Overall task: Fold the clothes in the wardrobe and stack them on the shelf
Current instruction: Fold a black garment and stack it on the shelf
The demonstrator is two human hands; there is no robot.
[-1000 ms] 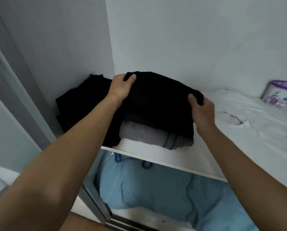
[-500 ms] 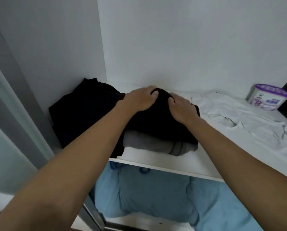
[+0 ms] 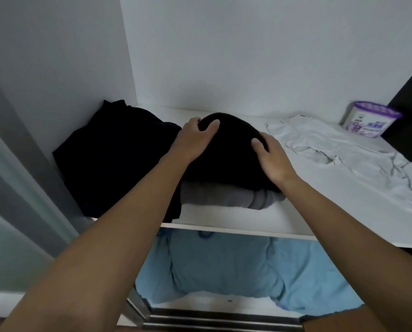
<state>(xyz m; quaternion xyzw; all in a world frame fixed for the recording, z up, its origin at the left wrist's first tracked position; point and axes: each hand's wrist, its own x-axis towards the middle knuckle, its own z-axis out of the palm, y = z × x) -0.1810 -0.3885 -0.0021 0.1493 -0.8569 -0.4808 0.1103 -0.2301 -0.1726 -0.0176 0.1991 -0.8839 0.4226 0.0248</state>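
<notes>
One grey garment half-hidden beneath black garment, left hand, right hand.

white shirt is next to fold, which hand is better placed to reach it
Probably the right hand: it rests on the folded black garment beside the white shirt; the left hand is farther away.
</notes>
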